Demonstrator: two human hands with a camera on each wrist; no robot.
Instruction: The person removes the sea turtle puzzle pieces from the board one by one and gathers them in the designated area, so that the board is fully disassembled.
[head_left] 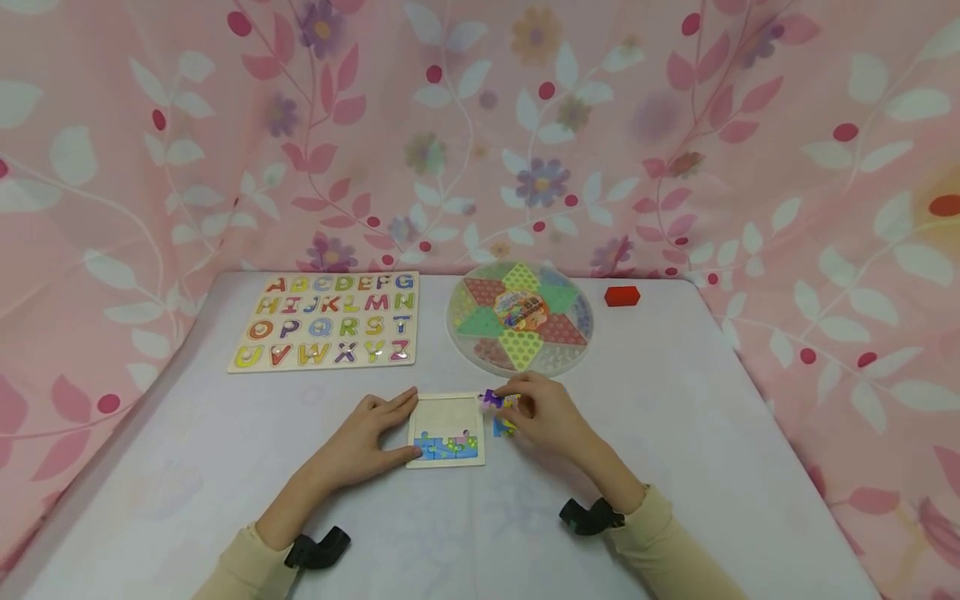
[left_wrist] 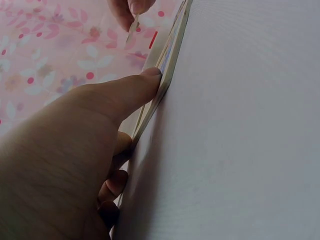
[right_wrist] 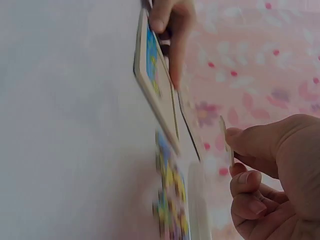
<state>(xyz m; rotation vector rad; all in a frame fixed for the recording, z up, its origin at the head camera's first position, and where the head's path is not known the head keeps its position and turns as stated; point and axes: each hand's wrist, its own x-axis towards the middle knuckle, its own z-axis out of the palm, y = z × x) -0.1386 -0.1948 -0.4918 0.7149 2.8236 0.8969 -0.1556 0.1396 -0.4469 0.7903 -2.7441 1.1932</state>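
Observation:
A small wooden puzzle tray (head_left: 446,396) lies on the white tabletop with several joined blue and green pieces (head_left: 446,447) along its near side. My left hand (head_left: 365,439) rests at its left side, thumb on the lower left rim and index finger near the upper left corner. Just off the tray's right rim, my right hand (head_left: 546,414) pinches a purple and pink puzzle piece (head_left: 491,399) between thumb and fingertips. The right wrist view shows that piece (right_wrist: 227,142) edge-on, raised from the table. Loose puzzle pieces (right_wrist: 170,195) lie beside the tray, partly hidden under my right hand in the head view.
A wooden alphabet board (head_left: 330,321) lies at the back left. A round, star-patterned game board (head_left: 521,319) is behind the right hand, with a red block (head_left: 622,296) farther right. Pink floral cloth (head_left: 480,125) hangs behind the table.

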